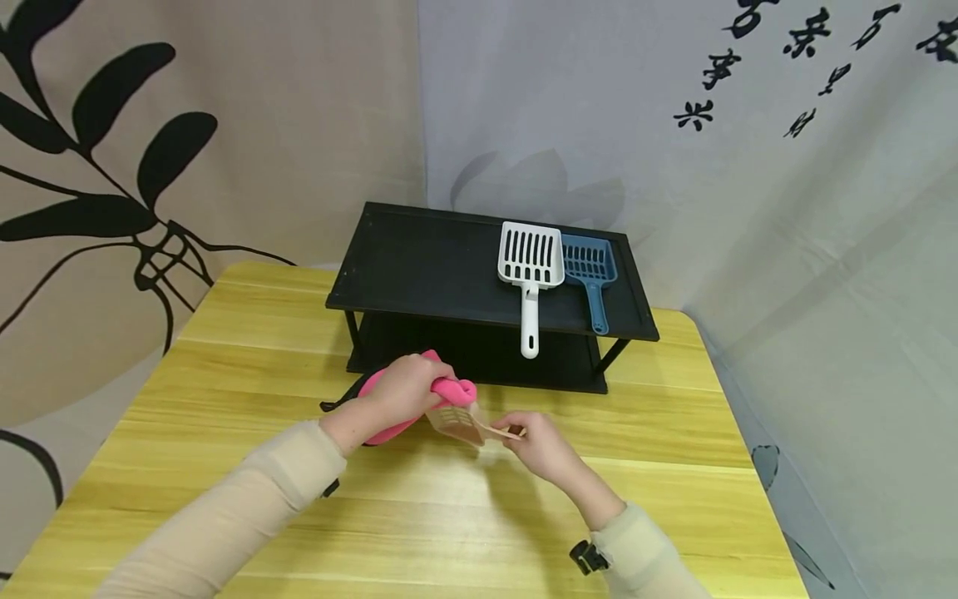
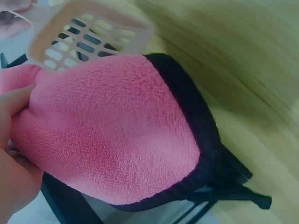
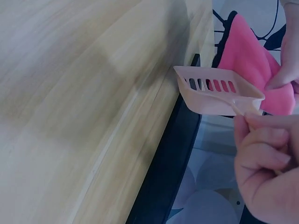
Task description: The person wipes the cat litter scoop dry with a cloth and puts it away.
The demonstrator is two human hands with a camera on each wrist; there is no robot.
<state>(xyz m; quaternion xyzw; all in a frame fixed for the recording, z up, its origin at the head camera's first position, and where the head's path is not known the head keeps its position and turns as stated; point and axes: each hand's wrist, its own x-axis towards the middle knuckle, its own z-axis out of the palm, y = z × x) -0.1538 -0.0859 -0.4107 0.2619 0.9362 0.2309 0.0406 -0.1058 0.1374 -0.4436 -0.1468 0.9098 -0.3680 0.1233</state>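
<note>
My left hand (image 1: pixel 407 387) grips a bunched pink cloth (image 2: pixel 112 126) with a black edge and a black loop. In the right hand (image 1: pixel 542 448) is the handle of a beige slotted litter scoop (image 3: pixel 219 91), pinched between thumb and fingers. The scoop is held over the table, in front of the black shelf. Its slotted basket overlaps the cloth's edge in the head view. Seen from the left wrist, the cloth lies just below the basket, and the left fingers (image 2: pixel 18 100) press into its folds.
A two-tier black shelf (image 1: pixel 427 258) stands at the table's back. On its top lie a white litter scoop (image 1: pixel 530 304), handle jutting past the front edge, and a blue litter scoop (image 1: pixel 595 287). The wooden table (image 1: pixel 419 532) extends toward me. Printed curtains hang behind.
</note>
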